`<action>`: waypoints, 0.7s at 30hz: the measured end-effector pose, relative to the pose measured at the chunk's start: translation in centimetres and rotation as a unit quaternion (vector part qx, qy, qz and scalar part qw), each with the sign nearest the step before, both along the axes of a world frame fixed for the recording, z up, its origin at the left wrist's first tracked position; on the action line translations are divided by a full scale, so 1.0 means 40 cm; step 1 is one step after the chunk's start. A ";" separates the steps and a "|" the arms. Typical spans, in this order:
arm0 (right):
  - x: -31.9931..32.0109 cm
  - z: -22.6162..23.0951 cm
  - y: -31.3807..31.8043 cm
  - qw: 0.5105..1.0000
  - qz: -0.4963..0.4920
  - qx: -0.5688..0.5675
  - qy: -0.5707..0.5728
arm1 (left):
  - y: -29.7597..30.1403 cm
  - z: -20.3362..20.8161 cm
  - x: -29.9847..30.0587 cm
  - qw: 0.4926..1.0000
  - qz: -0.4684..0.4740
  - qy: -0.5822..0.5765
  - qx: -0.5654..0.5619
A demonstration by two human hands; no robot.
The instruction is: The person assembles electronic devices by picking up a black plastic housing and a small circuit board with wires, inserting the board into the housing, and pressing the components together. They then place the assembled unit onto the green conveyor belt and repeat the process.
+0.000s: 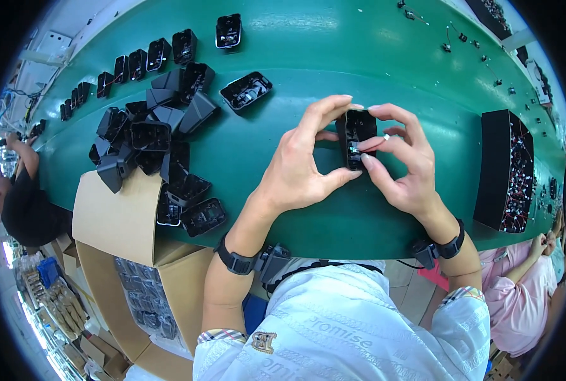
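An open black plastic housing (353,127) stands upright over the green table in front of me, its hollow side facing right. My left hand (299,159) grips it from the left, fingers at its top end and thumb at its lower end. My right hand (410,162) has a fingertip at the housing's upper right corner. Its thumb and another finger close together at the inside, beside small pale parts; what they pinch is too small to name. A little white piece (386,137) shows by a right finger. Another open housing (246,91) lies farther left.
Black housings (150,135) are heaped at the left, with a row of others (158,54) behind. An open cardboard box (188,298) holds wrapped dark pieces. At right stands a black box (493,168) of small wired parts. Co-workers sit at left (29,203) and right (518,292).
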State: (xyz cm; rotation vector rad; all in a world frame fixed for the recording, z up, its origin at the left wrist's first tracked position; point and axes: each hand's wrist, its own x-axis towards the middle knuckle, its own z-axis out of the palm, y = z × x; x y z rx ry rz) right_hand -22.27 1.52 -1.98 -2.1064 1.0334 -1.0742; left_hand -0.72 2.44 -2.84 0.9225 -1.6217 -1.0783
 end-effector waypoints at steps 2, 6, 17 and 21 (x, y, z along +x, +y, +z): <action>0.004 0.006 -0.001 0.999 0.002 -0.017 0.051 | 0.001 -0.004 0.000 1.000 0.000 -0.018 -0.010; 0.000 0.013 0.010 0.993 -0.030 -0.019 0.108 | 0.002 -0.018 -0.006 0.999 -0.010 -0.032 -0.035; -0.020 0.015 -0.018 0.991 0.063 0.108 -0.057 | -0.004 -0.021 0.009 0.999 0.033 -0.004 0.003; -0.013 0.002 -0.004 0.963 0.103 0.220 -0.114 | -0.002 -0.019 0.011 0.998 0.039 -0.058 0.002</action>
